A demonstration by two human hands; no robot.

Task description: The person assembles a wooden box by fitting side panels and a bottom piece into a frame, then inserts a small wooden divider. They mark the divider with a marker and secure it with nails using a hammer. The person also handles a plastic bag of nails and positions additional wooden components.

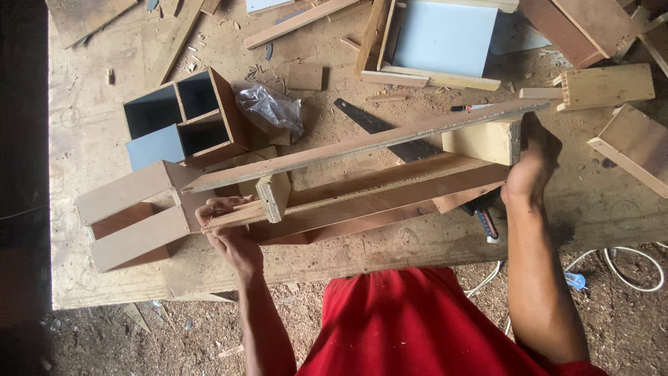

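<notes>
A long narrow wooden frame (376, 191) of boards lies across the plywood workbench (90, 132), its top strip (362, 143) running from lower left to upper right. My left hand (226, 226) grips the frame's left end, fingers curled over the lower board beside a small wooden block (273, 195). My right hand (532, 163) holds the frame's right end, next to a pale plywood block (483, 141).
A small box with dark compartments (182, 118) and an open wooden box (132, 212) sit at left. A handsaw blade (369, 122), a crumpled plastic bag (270, 108), a drawer-like box (438, 38) and wood offcuts lie behind. Cables (626, 268) run over the sawdust floor at right.
</notes>
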